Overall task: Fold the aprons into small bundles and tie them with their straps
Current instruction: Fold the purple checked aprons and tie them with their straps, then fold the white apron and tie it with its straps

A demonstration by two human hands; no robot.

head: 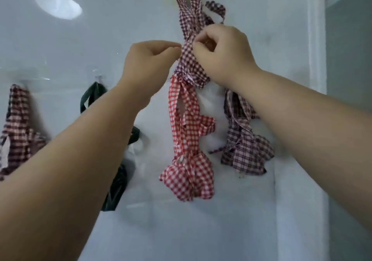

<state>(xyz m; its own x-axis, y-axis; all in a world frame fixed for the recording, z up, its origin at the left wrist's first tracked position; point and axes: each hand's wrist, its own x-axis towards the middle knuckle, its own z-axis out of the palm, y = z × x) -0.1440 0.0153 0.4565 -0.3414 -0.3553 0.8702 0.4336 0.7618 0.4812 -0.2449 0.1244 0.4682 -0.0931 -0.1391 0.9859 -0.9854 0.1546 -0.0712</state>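
Upper centre, the maroon checked apron hangs bunched from its strap. Our left hand and right hand each pinch that strap, so we judge its tie unfinished. Below hang the red checked bundle and, rightward, the plaid bundle, both seemingly tied. At the left edge another checked apron looks undone.

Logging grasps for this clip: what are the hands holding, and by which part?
The left hand and right hand both pinch the dark-checked apron by its hanging strap, just above the bundled part.
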